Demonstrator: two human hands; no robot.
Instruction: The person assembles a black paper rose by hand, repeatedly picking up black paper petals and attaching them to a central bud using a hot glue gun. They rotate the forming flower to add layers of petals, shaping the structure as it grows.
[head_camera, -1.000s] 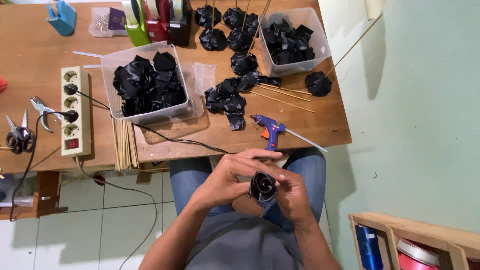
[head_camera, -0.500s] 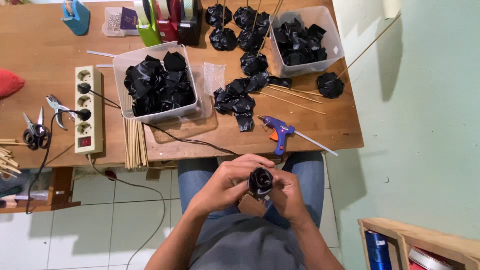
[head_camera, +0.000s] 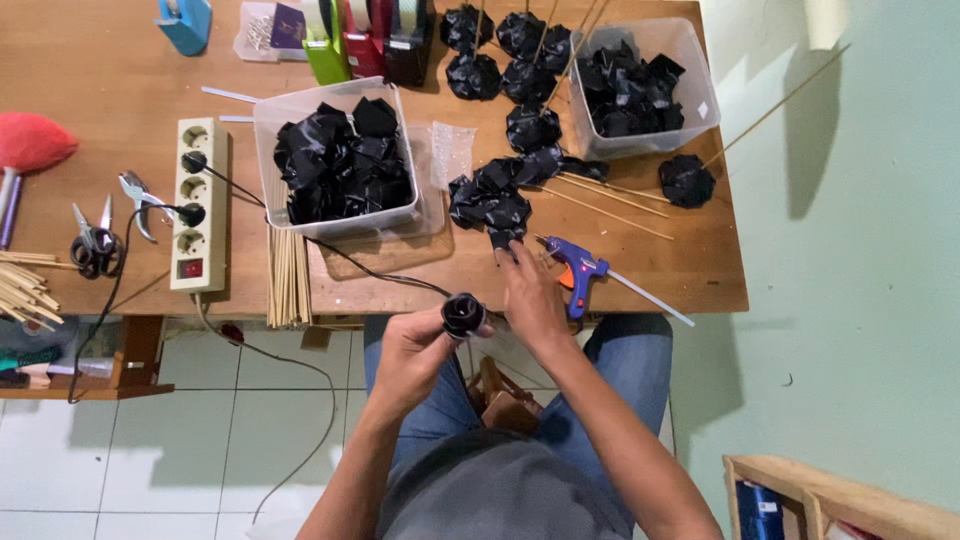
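Note:
My left hand (head_camera: 420, 352) holds a small rolled black ribbon rose (head_camera: 463, 313) just below the table's front edge. My right hand (head_camera: 528, 290) reaches forward to a loose pile of black ribbon pieces (head_camera: 492, 201) on the wooden table (head_camera: 100, 90), its fingertips touching the nearest piece (head_camera: 502, 240). A blue glue gun (head_camera: 576, 268) lies just right of that hand. Thin wooden sticks (head_camera: 610, 195) lie beyond the pile.
Two clear plastic tubs (head_camera: 335, 165) (head_camera: 645, 85) hold black ribbon pieces. Finished black roses on sticks (head_camera: 520, 60) lie at the back. A power strip (head_camera: 198, 205), scissors (head_camera: 95, 240), pliers (head_camera: 140, 195), a stick bundle (head_camera: 288, 275) and tape dispensers (head_camera: 365, 40) lie to the left.
My right hand has left the rose and reached forward to the black pieces on the table. My left hand has kept the rose and lifted it slightly.

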